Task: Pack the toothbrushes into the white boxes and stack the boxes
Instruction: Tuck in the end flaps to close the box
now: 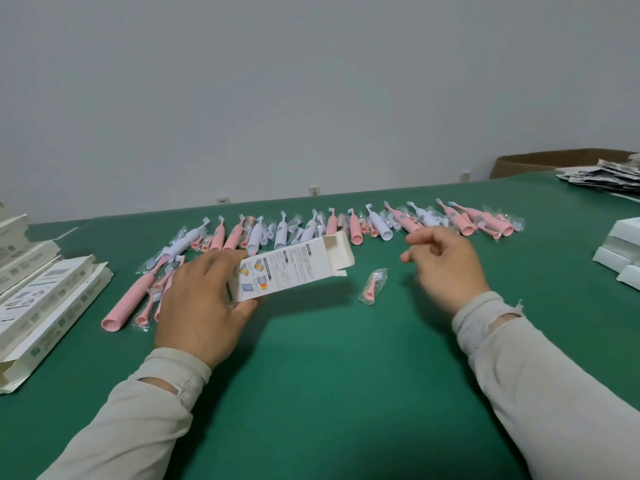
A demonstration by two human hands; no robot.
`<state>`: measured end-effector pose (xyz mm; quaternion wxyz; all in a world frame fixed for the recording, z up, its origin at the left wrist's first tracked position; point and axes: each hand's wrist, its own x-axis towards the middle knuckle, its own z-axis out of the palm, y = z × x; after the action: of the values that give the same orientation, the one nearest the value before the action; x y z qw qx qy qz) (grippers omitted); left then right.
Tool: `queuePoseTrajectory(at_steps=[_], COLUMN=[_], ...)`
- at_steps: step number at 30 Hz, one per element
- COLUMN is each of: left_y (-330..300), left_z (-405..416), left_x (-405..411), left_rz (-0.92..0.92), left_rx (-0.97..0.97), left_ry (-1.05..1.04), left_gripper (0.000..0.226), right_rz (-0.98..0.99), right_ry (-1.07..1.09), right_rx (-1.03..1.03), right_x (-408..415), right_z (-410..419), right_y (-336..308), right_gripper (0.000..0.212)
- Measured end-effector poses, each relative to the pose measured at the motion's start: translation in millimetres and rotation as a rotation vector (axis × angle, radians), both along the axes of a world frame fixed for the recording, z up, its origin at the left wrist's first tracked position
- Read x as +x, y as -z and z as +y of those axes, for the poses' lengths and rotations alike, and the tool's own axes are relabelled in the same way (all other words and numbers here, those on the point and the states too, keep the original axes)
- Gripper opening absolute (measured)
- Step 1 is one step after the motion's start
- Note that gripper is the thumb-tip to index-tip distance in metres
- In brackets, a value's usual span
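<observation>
My left hand [201, 306] grips one end of a white printed box [294, 268], held above the green table [329, 375] with its open flap end pointing right. My right hand [446, 268] hovers to the right of the box, fingers loosely curled, holding nothing. A small pink brush head in a clear wrapper [372, 285] lies on the table between the hands. A long row of pink and white toothbrushes [353, 226] runs across the table behind the hands. More pink toothbrushes [135, 299] lie just left of my left hand.
Flat and opened white boxes [45, 299] lie in a pile at the left table edge. Closed white boxes [620, 251] are stacked at the right edge. A heap of printed leaflets [602, 176] and a cardboard box [540, 162] sit at the back right.
</observation>
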<state>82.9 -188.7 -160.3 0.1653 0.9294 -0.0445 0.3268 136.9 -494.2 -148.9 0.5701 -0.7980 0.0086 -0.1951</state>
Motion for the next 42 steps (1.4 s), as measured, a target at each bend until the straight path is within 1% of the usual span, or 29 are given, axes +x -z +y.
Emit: queuePoseTrajectory(at_steps=[1, 3, 4, 6, 7, 8, 10, 13, 14, 15, 16, 18, 20, 22, 24, 26, 27, 31, 33, 37, 38, 40, 42], left_y=[0.3, 0.9, 1.3, 1.5, 1.2, 0.9, 0.4, 0.3, 0.3, 0.4, 0.3, -0.6, -2.1, -3.3, -4.4, -4.9, -4.9, -2.8, -2.8, -1.9, -1.6, -1.0, -0.8], left_z=[0.5, 0.1, -0.5, -1.8, -2.1, -1.7, -0.5, -0.7, -1.0, -0.9, -0.8, 0.2, 1.7, 2.7, 2.8, 3.1, 2.9, -2.0, -5.7, -12.1, -13.0, -14.4, -14.9], left_x=[0.0, -1.0, -1.6, -2.1, -1.9, -1.7, -1.3, -2.0, -2.0, -1.7, -1.5, -0.8, -0.5, -0.8, -1.3, -1.6, -1.5, -1.7, -2.8, -4.3, -4.5, -4.8, -4.7], left_rz=[0.004, 0.018, 0.022, 0.027, 0.03, 0.033, 0.04, 0.049, 0.048, 0.047, 0.049, 0.056, 0.06, 0.053, 0.053, 0.055, 0.053, 0.042, 0.041, 0.032, 0.034, 0.041, 0.05], left_rx=[-0.007, -0.007, -0.006, -0.009, -0.012, -0.016, -0.019, -0.01, -0.009, -0.008, -0.008, -0.01, -0.008, -0.002, -0.001, 0.005, 0.013, 0.056, 0.072, 0.084, 0.084, 0.078, 0.075], left_ry=[-0.015, -0.032, -0.033, -0.029, -0.027, -0.026, -0.03, -0.046, -0.049, -0.052, -0.056, -0.075, -0.117, -0.156, -0.172, -0.162, -0.15, -0.04, -0.019, 0.042, 0.046, 0.048, 0.059], left_gripper=[0.054, 0.056, 0.056, 0.056, 0.056, 0.056, 0.056, 0.057, 0.057, 0.057, 0.057, 0.057, 0.059, 0.06, 0.06, 0.059, 0.058, 0.06, 0.062, 0.064, 0.064, 0.064, 0.064], right_rz=[-0.012, 0.053, 0.083, 0.135, 0.161, 0.183, 0.218, 0.282, 0.306, 0.31, 0.288, 0.171, 0.02, -0.097, -0.195, -0.275, -0.282, -0.221, -0.232, -0.256, -0.237, -0.137, -0.012], right_ry=[0.017, -0.119, -0.197, -0.303, -0.323, -0.322, -0.281, -0.277, -0.291, -0.3, -0.304, -0.272, -0.184, -0.118, -0.096, -0.111, -0.128, -0.141, -0.151, -0.175, -0.173, -0.206, -0.341], right_rx=[-0.206, -0.562, -0.689, -0.827, -0.868, -0.905, -0.979, -1.004, -1.002, -0.987, -0.95, -0.82, -0.689, -0.623, -0.571, -0.576, -0.606, -0.757, -0.763, -0.529, -0.424, -0.145, 0.075], right_x=[4.0, 9.1, 9.8, 9.2, 8.1, 7.4, 5.4, 1.0, -1.3, -4.7, -8.5, -17.1, -24.9, -29.3, -32.9, -35.8, -36.1, -30.7, -28.5, -34.2, -35.5, -37.2, -39.2], right_z=[-3.7, -1.7, 3.0, 13.0, 16.7, 19.0, 20.3, 17.0, 15.8, 14.1, 12.4, 9.6, 8.8, 10.1, 13.3, 16.9, 18.6, 19.7, 20.6, 35.5, 40.7, 50.4, 58.0], right_y=[7.9, 23.9, 27.4, 26.8, 24.6, 22.1, 15.4, 2.2, -1.4, -3.9, -5.2, -8.2, -14.8, -20.8, -24.0, -23.8, -22.7, -19.6, -17.5, -10.2, -7.4, -4.8, -3.4], right_gripper=[0.023, 0.041, 0.051, 0.061, 0.061, 0.056, 0.038, 0.016, 0.01, 0.009, 0.013, 0.019, 0.018, 0.017, 0.015, 0.013, 0.013, 0.012, 0.01, 0.007, 0.01, 0.012, 0.019])
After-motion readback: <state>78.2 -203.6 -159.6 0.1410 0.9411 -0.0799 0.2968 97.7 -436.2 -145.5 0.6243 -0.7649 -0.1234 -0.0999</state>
